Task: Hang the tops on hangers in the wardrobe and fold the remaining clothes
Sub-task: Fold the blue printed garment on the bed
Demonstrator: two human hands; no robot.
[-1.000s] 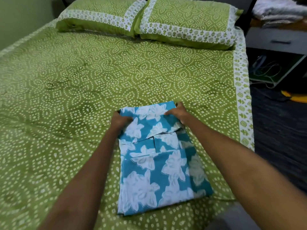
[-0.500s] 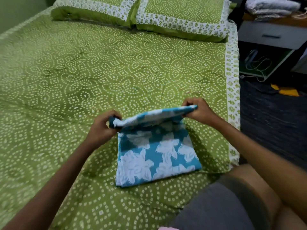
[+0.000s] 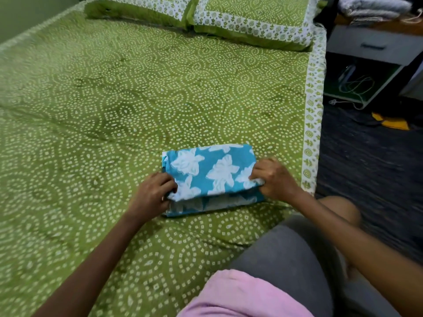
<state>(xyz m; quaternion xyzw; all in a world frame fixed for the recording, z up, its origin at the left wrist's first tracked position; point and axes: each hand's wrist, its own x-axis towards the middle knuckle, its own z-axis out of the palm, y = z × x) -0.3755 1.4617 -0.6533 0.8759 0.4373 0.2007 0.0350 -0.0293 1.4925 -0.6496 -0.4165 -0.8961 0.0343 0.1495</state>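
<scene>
Blue floral garment (image 3: 210, 172) on bed (image 3: 114, 99): left hand (image 3: 152, 194) and right hand (image 3: 274, 179) are pinching the folded edge; uneven release is risking a skewed fold.

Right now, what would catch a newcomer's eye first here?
The blue floral cloth, folded on the green bedspread near its right edge. The left hand and right hand pinch its near corners. Two matching pillows lie at the bed's head.

bare forearms, grey shorts (image 3: 281, 255), pink top (image 3: 242, 296)
</scene>
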